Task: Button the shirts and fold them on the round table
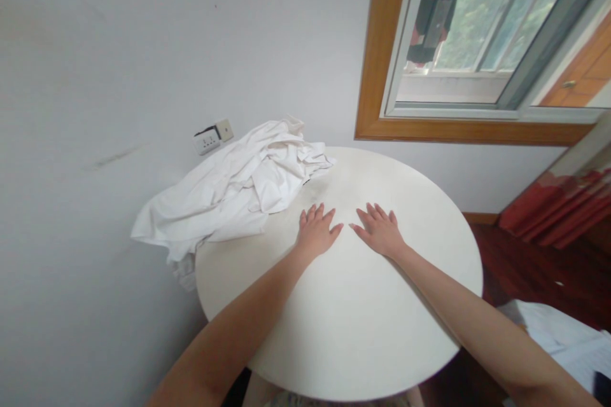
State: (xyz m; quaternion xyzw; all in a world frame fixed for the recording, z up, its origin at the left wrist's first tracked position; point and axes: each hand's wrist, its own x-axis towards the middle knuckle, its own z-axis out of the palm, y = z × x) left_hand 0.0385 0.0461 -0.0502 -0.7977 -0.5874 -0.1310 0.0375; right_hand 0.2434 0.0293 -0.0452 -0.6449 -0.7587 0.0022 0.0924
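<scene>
Both my hands rest palm down on a round white table [363, 337]. My left hand [317, 232] lies flat with its fingers spread and nothing in it. Just to its right, my right hand [380, 231] is also flat, fingers apart, holding nothing. The two thumbs point toward each other with a small gap between them. A crumpled white cloth [243, 184] is heaped at the table's back left, beyond my left hand and apart from it. Part of this cloth hangs over the left edge.
A pale wall [119, 76] with a socket [207, 141] borders the left side. Behind the table is a wood-framed window [370, 89]. A red and cream curtain [563, 203] hangs at right, above a dark red floor [539, 273]. White papers or cloth [563, 331] lie at lower right.
</scene>
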